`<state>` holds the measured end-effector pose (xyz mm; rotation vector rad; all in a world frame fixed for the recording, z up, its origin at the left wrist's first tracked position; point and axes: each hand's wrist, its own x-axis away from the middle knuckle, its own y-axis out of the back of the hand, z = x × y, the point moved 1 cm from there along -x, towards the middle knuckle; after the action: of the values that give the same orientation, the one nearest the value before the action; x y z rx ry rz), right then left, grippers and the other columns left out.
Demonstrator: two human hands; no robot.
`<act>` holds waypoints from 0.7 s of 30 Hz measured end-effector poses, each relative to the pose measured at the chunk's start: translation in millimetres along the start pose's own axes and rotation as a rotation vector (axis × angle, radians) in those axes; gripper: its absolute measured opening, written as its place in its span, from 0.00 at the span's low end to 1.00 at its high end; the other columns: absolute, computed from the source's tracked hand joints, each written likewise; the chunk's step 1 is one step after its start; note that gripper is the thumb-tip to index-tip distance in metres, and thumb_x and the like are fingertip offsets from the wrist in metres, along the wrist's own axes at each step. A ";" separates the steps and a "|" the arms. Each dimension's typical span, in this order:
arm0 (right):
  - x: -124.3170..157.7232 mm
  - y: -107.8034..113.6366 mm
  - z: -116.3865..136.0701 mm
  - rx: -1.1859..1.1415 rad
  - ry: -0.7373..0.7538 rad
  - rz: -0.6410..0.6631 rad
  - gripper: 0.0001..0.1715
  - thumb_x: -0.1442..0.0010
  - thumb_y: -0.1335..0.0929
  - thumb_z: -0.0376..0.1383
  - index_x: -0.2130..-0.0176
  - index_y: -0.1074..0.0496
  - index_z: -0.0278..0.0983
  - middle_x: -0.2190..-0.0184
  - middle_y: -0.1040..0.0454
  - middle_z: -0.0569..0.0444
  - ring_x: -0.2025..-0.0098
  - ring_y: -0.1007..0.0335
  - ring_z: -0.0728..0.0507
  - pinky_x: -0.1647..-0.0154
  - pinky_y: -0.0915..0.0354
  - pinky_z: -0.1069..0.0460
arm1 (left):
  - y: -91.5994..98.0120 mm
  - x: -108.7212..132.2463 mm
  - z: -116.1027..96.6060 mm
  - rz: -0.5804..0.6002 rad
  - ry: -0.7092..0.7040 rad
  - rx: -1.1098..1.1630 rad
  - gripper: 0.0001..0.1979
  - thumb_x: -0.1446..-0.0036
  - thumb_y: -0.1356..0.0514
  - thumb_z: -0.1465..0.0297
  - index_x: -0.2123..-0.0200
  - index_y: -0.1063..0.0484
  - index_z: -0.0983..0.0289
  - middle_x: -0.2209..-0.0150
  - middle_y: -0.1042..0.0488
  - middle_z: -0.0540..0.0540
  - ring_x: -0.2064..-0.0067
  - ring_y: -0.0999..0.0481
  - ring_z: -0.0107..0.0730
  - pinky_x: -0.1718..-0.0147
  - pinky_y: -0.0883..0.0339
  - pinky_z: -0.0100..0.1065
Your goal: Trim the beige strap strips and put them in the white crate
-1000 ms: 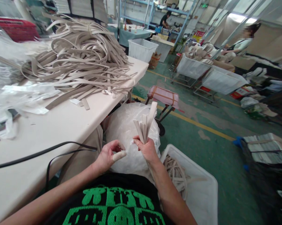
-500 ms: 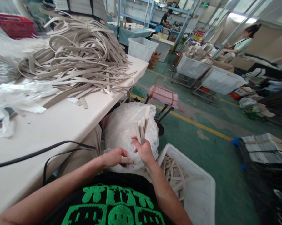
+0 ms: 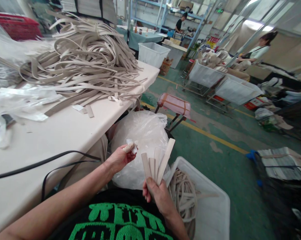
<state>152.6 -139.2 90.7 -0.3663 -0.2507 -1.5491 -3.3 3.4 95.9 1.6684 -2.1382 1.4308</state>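
Observation:
Several flat beige fabric strips [image 3: 154, 165] fan upward out of my right hand [image 3: 155, 193], which is closed around their lower ends. My left hand [image 3: 121, 158], its thumb wrapped in a beige covering, pinches a small white scrap [image 3: 131, 146]. Both hands are over a large translucent plastic bag [image 3: 145, 126] beside the table. Below and right of my right hand, a white plastic bin [image 3: 213, 206] contains a tangle of beige strips [image 3: 184, 193].
On the white table [image 3: 65, 136] to my left lie a big heap of beige strips [image 3: 90, 60], clear plastic [image 3: 20, 100] and a black strap [image 3: 65, 153]. A pink padded stool [image 3: 174, 103] stands ahead. Two people sit working farther off, near wheeled white bins [image 3: 205, 73].
My left hand has risen and now shows a white scrap in its fingers. My right hand has moved lower, and its strips are spread wider.

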 end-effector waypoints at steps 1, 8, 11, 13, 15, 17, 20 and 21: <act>1.6 -3.4 0.4 0.043 -0.004 0.006 0.31 0.39 0.35 0.57 0.71 0.27 0.32 0.81 0.29 0.54 0.84 0.38 0.52 0.81 0.43 0.56 | 0.3 -1.1 2.5 -0.006 -0.004 0.008 0.15 0.52 0.28 0.62 0.72 0.26 0.67 0.75 0.25 0.50 0.76 0.27 0.22 0.74 0.32 0.24; -5.9 -12.2 3.7 0.171 0.019 -0.081 0.33 0.40 0.37 0.59 0.70 0.26 0.32 0.81 0.29 0.53 0.83 0.38 0.51 0.80 0.41 0.55 | 0.9 0.6 4.8 -0.014 0.002 0.045 0.13 0.51 0.28 0.65 0.71 0.26 0.67 0.77 0.25 0.51 0.76 0.26 0.24 0.73 0.30 0.25; -8.5 -10.4 4.8 0.167 0.042 -0.119 0.34 0.40 0.37 0.60 0.71 0.26 0.33 0.81 0.29 0.53 0.84 0.38 0.51 0.80 0.41 0.55 | 1.6 1.5 3.5 -0.024 -0.001 0.057 0.12 0.49 0.29 0.66 0.71 0.27 0.67 0.77 0.26 0.50 0.75 0.26 0.23 0.71 0.30 0.25; -9.9 -9.5 4.4 0.180 0.040 -0.123 0.35 0.41 0.37 0.61 0.71 0.26 0.33 0.81 0.29 0.53 0.84 0.38 0.50 0.81 0.41 0.55 | 2.1 1.4 4.5 -0.020 0.004 0.056 0.12 0.50 0.29 0.65 0.71 0.26 0.67 0.76 0.25 0.51 0.75 0.26 0.23 0.71 0.30 0.25; -11.2 -9.1 3.0 0.201 0.032 -0.113 0.35 0.41 0.37 0.61 0.70 0.26 0.32 0.81 0.29 0.53 0.84 0.38 0.50 0.81 0.41 0.55 | 2.5 1.3 6.0 -0.011 0.006 0.055 0.13 0.52 0.28 0.64 0.71 0.25 0.67 0.75 0.24 0.51 0.74 0.26 0.23 0.71 0.31 0.25; -12.0 -9.0 1.1 0.228 0.026 -0.105 0.35 0.40 0.38 0.61 0.70 0.26 0.32 0.81 0.29 0.53 0.84 0.37 0.50 0.81 0.41 0.55 | 2.5 1.2 7.1 0.003 0.004 0.049 0.14 0.54 0.27 0.64 0.70 0.24 0.67 0.74 0.24 0.51 0.73 0.26 0.23 0.70 0.31 0.25; -11.5 -8.9 -1.3 0.270 0.014 -0.107 0.35 0.39 0.38 0.60 0.70 0.26 0.32 0.82 0.29 0.53 0.83 0.37 0.50 0.79 0.40 0.55 | 2.9 0.7 7.4 0.014 -0.003 0.033 0.15 0.56 0.26 0.64 0.69 0.22 0.67 0.72 0.23 0.52 0.72 0.26 0.23 0.69 0.31 0.25; -11.2 -8.9 -1.7 0.285 0.007 -0.106 0.35 0.39 0.38 0.60 0.71 0.26 0.32 0.82 0.30 0.53 0.84 0.37 0.49 0.79 0.40 0.55 | 3.4 0.2 7.6 0.014 -0.005 0.028 0.16 0.58 0.25 0.64 0.69 0.22 0.67 0.71 0.23 0.52 0.72 0.26 0.23 0.69 0.31 0.26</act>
<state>143.5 -129.3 85.5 -0.1244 -0.4856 -1.5920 -2.7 -2.1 89.7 1.6720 -2.1464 1.4681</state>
